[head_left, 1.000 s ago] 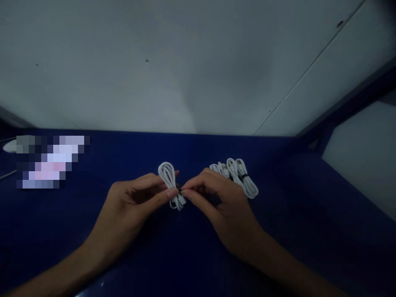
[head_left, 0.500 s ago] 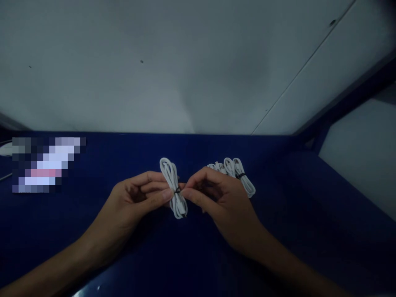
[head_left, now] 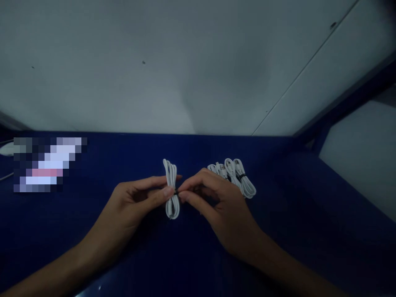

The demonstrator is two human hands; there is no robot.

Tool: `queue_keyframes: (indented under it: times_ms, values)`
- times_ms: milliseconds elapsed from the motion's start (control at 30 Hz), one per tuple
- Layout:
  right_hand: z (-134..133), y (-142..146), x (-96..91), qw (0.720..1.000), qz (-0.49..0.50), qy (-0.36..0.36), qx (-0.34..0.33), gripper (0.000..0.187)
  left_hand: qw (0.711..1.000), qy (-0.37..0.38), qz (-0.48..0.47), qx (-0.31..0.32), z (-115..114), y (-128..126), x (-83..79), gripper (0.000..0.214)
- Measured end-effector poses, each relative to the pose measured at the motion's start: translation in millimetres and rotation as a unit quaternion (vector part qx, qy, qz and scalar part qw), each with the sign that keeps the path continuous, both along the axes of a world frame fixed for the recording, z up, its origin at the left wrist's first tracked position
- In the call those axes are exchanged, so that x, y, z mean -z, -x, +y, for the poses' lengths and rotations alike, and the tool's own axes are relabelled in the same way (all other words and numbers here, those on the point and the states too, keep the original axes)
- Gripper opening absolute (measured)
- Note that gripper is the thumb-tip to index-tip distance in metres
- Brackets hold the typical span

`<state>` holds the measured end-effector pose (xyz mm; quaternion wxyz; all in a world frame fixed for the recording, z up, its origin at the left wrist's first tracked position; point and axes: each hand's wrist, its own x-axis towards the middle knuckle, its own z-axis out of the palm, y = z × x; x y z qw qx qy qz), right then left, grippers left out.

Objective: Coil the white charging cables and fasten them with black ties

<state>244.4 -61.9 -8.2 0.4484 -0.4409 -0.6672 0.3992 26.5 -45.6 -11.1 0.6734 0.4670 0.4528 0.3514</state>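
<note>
A coiled white cable (head_left: 172,173) stands nearly upright in front of me, its connector end pointing down. My left hand (head_left: 136,202) is closed on it, with the thumb across the coil's middle and the fingers behind. A dark twist tie (head_left: 176,192) wraps the coil at its waist. At the coil's right side my right hand (head_left: 213,198) pinches the tie between thumb and forefinger. Behind the right hand lie several white cable bundles (head_left: 246,183), bound with black ties and partly hidden by that hand.
The blue table (head_left: 139,152) meets a pale wall panel (head_left: 154,90) at the back. A pixelated, bright, slanted object (head_left: 51,165) lies at the left, beside a white rounded object (head_left: 9,148) with a thin cord. A grey panel (head_left: 365,152) stands at the right.
The held coil has turned: its lower end has swung left and it stands straighter. My right fingers have shifted slightly left and stay at the tie. The bundles behind look unmoved.
</note>
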Motion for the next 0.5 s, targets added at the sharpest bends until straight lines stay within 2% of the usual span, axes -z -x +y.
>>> queue_keyframes:
  times_ms: [133, 333, 500]
  values:
    - [0.7, -0.7, -0.4, 1.0, -0.015, -0.017, 0.011, 0.01, 0.999, 0.03, -0.041, 0.003, 1.7, 1.4, 2.8, 0.03]
    - [0.0, 0.7, -0.4, 0.994, -0.073, -0.062, 0.054, 0.012, 0.998, 0.025, -0.057, 0.011, 4.2, -0.8, 0.3, 0.036]
    - [-0.5, 0.7, 0.0, 0.996, -0.065, -0.037, 0.051, 0.013, 0.996, 0.027, -0.08, 0.019, 5.2, -2.0, -0.6, 0.035]
